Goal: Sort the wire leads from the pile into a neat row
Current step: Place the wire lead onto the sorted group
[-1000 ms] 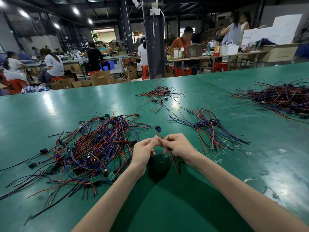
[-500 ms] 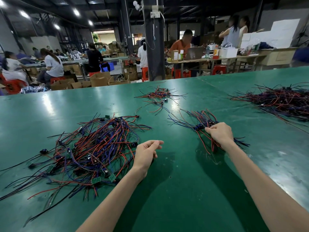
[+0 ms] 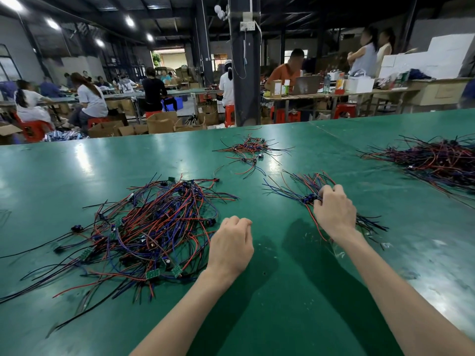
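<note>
While curled onto the dark connectors of the sorted row of leads (image 3: 307,199), grips the wires with right hand (image 3: 334,214). Just left of that grip, rests left hand (image 3: 231,242) on green table (image 3: 282,317) (fingers loosely curled, holding nothing). Farther left, just beside that hand: tangled pile (image 3: 154,227) of leads.

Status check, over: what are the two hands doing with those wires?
Left hand empty, loosely curled beside the tangled pile. Right hand gripping leads in the sorted row. Other wire heaps farther back, not in the way.
</note>
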A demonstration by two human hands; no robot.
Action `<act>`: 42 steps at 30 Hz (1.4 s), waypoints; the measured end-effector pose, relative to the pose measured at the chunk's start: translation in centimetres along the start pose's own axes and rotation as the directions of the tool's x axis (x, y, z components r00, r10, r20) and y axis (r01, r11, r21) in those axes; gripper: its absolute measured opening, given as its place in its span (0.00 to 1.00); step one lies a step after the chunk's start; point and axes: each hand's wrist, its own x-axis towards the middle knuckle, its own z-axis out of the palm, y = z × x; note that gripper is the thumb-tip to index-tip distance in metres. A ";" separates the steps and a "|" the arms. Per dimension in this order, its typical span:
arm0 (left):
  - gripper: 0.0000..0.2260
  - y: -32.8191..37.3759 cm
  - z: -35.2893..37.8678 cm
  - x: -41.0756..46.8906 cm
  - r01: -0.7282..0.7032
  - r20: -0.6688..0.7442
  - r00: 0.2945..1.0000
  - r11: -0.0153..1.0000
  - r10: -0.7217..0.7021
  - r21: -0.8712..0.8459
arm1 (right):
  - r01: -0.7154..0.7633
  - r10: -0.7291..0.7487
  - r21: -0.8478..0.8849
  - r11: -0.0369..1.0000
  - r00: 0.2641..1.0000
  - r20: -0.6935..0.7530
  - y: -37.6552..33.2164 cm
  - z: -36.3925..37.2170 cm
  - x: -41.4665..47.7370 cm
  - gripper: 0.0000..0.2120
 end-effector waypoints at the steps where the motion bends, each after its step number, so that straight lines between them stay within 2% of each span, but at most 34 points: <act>1: 0.13 -0.2 -0.3 0.2 0.007 0.018 1.000 0.995 -0.009 0.101 | 0.038 -0.038 0.015 0.999 0.999 -0.003 -0.6 0.0 -0.4 0.09; 4: 0.19 -1.2 -1.5 0.9 0.087 0.033 0.994 0.947 -0.102 0.308 | 0.144 -0.147 0.069 0.987 0.988 0.039 -2.1 0.4 -1.6 0.08; 9: 0.14 -3.9 -3.3 1.9 0.204 0.035 0.966 0.837 -0.257 0.507 | 0.255 -0.275 0.145 0.956 0.952 0.134 -3.7 1.8 -3.3 0.07; 11: 0.10 -4.6 -3.4 2.1 0.241 0.056 0.948 0.824 -0.312 0.512 | 0.277 -0.299 0.159 0.948 0.944 0.142 -3.9 2.1 -3.6 0.07; 13: 0.12 -4.9 -3.2 2.1 0.262 0.055 0.942 0.829 -0.331 0.494 | 0.301 -0.327 0.179 0.936 0.935 0.135 -4.2 2.2 -3.9 0.07; 18: 0.13 -5.5 -2.5 2.1 0.229 0.038 0.959 0.850 -0.280 0.475 | 0.352 -0.386 0.224 0.909 0.914 0.127 -4.7 2.2 -4.3 0.07; 25: 0.11 -5.8 -1.7 2.0 0.213 0.043 0.963 0.849 -0.266 0.483 | 0.334 -0.395 0.301 0.893 0.902 0.172 -4.9 2.2 -4.5 0.06; 30: 0.08 -5.3 -1.6 2.0 0.208 -0.008 0.976 0.921 -0.218 0.328 | 0.229 -0.353 0.451 0.863 0.911 0.214 -5.1 2.3 -4.6 0.05; 34: 0.08 -4.0 -2.3 2.2 0.074 -0.155 0.986 0.992 -0.057 0.105 | 0.060 -0.322 0.639 0.767 0.897 0.302 -5.7 1.9 -4.5 0.02; 36: 0.08 -3.0 -2.6 2.2 -0.022 -0.181 0.983 1.000 0.022 0.002 | -0.173 -0.301 0.773 0.611 0.852 0.429 -6.1 1.6 -4.8 0.02; 38: 0.08 -2.0 -2.7 1.9 -0.110 -0.168 0.981 0.989 0.092 -0.099 | -0.392 -0.303 0.821 0.415 0.792 0.531 -6.4 1.2 -5.0 0.04; 42: 0.07 -0.6 -2.3 1.3 -0.170 -0.086 0.985 0.934 0.151 -0.314 | -0.544 -0.357 0.814 0.202 0.733 0.579 -6.8 0.3 -5.1 0.06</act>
